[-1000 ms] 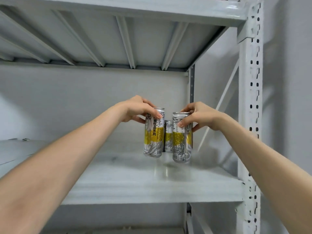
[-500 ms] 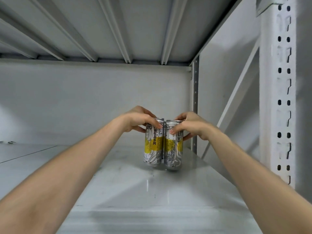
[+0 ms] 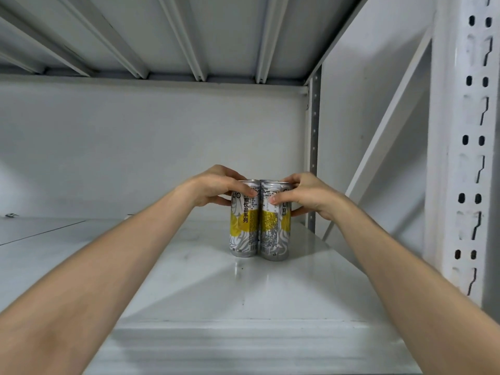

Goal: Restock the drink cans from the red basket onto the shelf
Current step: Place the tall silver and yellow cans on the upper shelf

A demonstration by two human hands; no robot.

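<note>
Both my arms reach in from the bottom corners of the frame and meet a little above its centre, where two drink cans stand side by side on the shelf [image 3: 243,299]. My left hand [image 3: 213,188] grasps the left can [image 3: 243,231] near its top, with the fingers curled over the rim and the thumb lying across the front of the label. My right hand [image 3: 307,197] grasps the right can [image 3: 273,234] the same way, its thumb on the front and its fingers wrapped round the far side. The two cans are upright and touch each other along their sides. Both are silver with a yellow band and dark print, and their bases appear to sit on the pale grey shelf board, towards its back and right of the middle of the frame. Behind them runs a plain white back wall [image 3: 135,147]. The ribbed underside of the upper shelf [image 3: 189,33] fills the top of the frame. At the right edge stands a white upright post [image 3: 472,163] with rows of slots, a slanting brace [image 3: 389,115] runs to its left, and a thin grey rear post [image 3: 314,136] rises just behind my right hand.
</note>
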